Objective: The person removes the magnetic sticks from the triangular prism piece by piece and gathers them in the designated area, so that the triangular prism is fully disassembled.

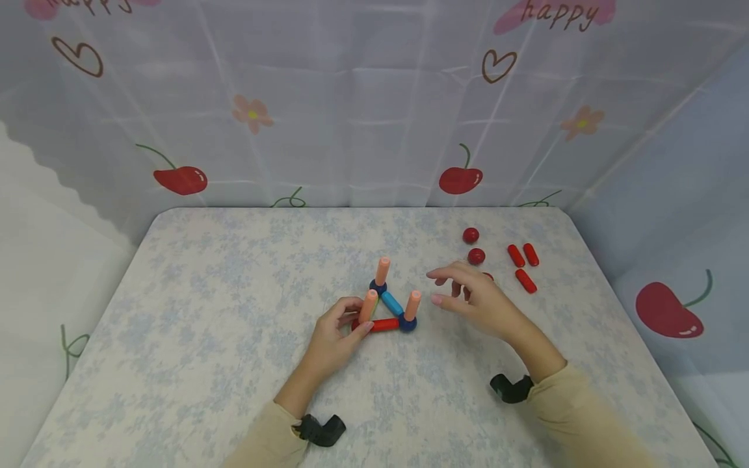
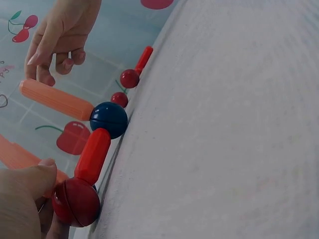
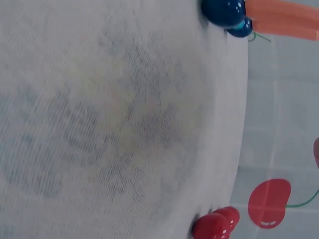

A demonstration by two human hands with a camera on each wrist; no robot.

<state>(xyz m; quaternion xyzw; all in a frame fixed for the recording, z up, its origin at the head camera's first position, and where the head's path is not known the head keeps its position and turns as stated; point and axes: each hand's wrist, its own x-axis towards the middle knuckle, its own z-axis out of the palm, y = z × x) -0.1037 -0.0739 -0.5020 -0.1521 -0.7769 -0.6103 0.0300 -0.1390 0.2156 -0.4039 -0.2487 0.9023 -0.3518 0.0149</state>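
Note:
A triangular ball-and-stick toy frame stands on the table, with a red stick (image 1: 385, 325), a light-blue stick (image 1: 392, 303) and a partly hidden greenish one along its base. Two corners are dark blue balls (image 1: 407, 323); the near-left corner is a red ball (image 2: 76, 202). From each corner rises an upright orange stick (image 1: 413, 305). My left hand (image 1: 335, 337) grips the frame at the red-ball corner, thumb against the foot of that orange stick. My right hand (image 1: 476, 300) hovers right of the frame, fingers loosely bent, holding nothing.
Behind my right hand lie loose red balls (image 1: 476, 256), one partly covered by the hand. Several loose red sticks (image 1: 525, 281) lie farther right. A patterned curtain (image 1: 374, 130) hangs along the back edge of the flowered table (image 1: 222, 292).

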